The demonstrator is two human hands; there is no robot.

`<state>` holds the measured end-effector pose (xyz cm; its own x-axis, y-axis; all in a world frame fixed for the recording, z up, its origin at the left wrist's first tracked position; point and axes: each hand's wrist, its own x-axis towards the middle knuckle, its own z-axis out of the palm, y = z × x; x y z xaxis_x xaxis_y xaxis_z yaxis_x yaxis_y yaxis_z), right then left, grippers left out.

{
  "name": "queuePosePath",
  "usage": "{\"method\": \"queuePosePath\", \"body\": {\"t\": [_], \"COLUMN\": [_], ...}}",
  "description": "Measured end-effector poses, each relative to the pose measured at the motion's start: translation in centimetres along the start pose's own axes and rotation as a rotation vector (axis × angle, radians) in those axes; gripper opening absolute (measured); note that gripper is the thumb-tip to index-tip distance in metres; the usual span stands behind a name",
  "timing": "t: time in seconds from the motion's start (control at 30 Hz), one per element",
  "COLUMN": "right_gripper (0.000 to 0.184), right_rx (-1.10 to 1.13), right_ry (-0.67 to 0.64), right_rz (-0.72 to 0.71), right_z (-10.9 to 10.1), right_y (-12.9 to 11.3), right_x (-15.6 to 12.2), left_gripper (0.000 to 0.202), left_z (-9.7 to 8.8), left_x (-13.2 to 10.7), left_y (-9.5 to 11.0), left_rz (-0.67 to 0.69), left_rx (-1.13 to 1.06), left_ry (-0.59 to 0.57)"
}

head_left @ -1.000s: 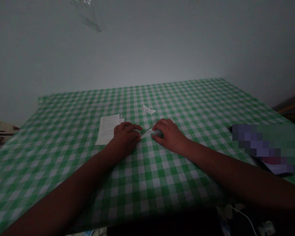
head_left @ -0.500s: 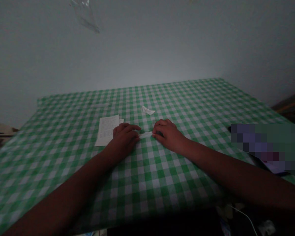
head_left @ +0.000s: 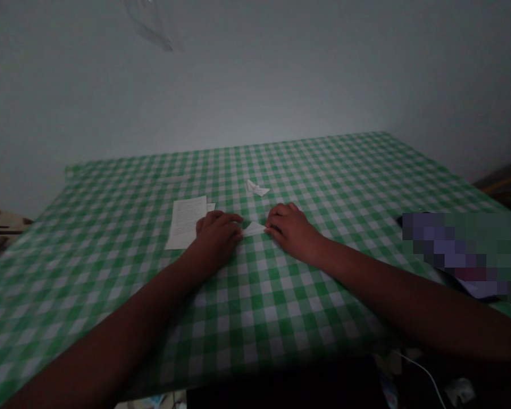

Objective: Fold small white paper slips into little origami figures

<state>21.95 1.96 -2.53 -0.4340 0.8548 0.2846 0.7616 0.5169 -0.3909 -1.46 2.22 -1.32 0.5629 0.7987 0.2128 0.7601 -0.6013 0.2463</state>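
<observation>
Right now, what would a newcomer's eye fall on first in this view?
The green-and-white checked cloth covering the table stands out most, filling much of the lower view. At its middle, a small white paper triangle spans between the bare left hand and bare right hand. Just beyond lies a small folded white paper scrap.

your light: dim | far from you: pale grey wall (head_left: 255, 74) | before you: table (head_left: 323, 165) under green-and-white checked cloth (head_left: 255, 318)
</observation>
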Motion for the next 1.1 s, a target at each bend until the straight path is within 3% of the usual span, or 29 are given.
{"method": "queuePosePath", "body": {"t": [0.3,0.57,0.67,0.9,1.1], "right_gripper": [0.019,0.013,0.014,0.01,0.011], "right_rx": [-0.019,-0.021,-0.006,0.01,0.078], "right_ry": [0.028,0.117,0.133,-0.006,-0.144], "right_rz": [-0.033,-0.037,-0.021,-0.083,-0.202], "right_z": [-0.1,0.5,0.6,-0.5,-1.4], "right_y": [-0.3,-0.2,-0.1,-0.1,0.2], "right_x": [-0.1,-0.1,-0.1,-0.1,-0.3], "left_gripper": [0.018,0.009,0.014,0.049,0.053], "left_z": [0.0,0.3,0.3,0.8,0.4], "left_x": [0.0,0.2,0.2,0.0,-0.1], "left_y": [0.5,0.6,0.5,0.5,0.8], "left_rz": [-0.046,-0.133,-0.119,0.077,0.136], "left_rx": [0.034,0.031,0.024,0.041,0.044], "left_ry": [0.036,0.068,0.076,-0.043,-0.092]}}
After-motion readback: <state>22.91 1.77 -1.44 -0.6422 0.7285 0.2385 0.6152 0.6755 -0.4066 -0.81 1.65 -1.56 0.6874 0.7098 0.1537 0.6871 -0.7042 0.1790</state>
